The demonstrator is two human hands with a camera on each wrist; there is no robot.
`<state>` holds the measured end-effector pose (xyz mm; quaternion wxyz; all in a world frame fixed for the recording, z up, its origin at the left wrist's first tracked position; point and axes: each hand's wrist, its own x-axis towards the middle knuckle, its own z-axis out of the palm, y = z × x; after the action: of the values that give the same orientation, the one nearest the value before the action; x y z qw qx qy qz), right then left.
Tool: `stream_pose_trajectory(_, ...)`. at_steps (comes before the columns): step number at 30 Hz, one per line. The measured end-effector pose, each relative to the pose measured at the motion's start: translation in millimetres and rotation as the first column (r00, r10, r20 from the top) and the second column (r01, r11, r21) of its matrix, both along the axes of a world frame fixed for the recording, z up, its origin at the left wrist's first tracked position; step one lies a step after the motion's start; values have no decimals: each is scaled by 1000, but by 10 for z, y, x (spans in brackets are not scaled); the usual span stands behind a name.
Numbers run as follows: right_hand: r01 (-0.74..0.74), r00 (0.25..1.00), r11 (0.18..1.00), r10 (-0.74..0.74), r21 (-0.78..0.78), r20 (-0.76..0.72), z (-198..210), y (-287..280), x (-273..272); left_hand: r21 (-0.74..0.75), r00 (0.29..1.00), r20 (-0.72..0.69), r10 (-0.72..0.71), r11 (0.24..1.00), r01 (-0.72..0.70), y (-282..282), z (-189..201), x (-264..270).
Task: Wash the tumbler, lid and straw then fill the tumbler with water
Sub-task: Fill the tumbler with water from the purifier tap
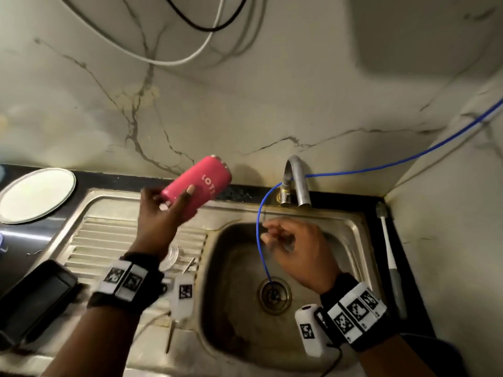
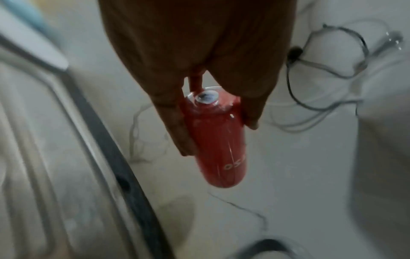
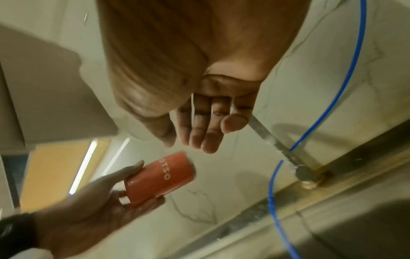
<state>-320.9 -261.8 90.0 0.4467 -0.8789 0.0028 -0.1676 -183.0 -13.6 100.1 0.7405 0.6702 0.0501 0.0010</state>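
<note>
Pink tumbler [image 1: 197, 185] gripped by left hand [image 1: 160, 213], tilted above the drainboard, far-left of the basin.
Lettered white along the side, readable as "OTSO" from the right wrist, only "LOT" from the head. Held near one end, fingers curled round it, other end pointing far-right toward the steel tap [image 1: 295, 183]. Right hand [image 1: 296, 250] empty, fingers loosely spread over the sink [image 1: 351, 221], beside a blue tube [image 1: 260, 235] running to the drain. Clear lid [image 1: 170, 257] on the drainboard; white plate [image 1: 36, 194] far left; brush [image 1: 389, 254] at right.
</note>
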Motion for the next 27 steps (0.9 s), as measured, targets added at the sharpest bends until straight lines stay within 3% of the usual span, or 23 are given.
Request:
stream_pose_trajectory(2,50,998,987,-56,155,35,247,104,66,-337,993,-60,-98,939,73,-187,130,-273)
stream_pose_trajectory(3,87,996,972,-91,216,10,348,134,109,-433,989,-64,-135,896,95,-296,212,-417)
stream_pose_trajectory(6,151,984,914,-103,376,-145,682,180,204,-585,970,-46,-238,794,167,-598,434,-792)
stream_pose_trajectory(8,103,991,818,-37,565,-127,907,175,206,-604,954,-25,-297,765,223,-785,518,-969)
stream_pose_trajectory(10,119,993,750,-95,650,-73,1162,152,158,-552,940,41,-339,776,304,-948,581,-1095)
stream_pose_trajectory(13,208,966,785,-260,583,6,1459,42,46,-311,901,169,-400,846,434,-1128,752,-1185)
stream_pose_trajectory(16,171,937,817,-307,551,165,1815,-151,-120,-82,804,351,-480,840,537,-1248,1138,-1130)
stream_pose_trajectory(21,92,863,911,-274,401,426,2576,-599,-417,140,577,740,-345,919,369,-1393,2311,-931)
stream_pose_trajectory(27,176,773,947,-303,270,558,3356,-997,-490,169,259,939,-227,958,230,-1524,3781,-986)
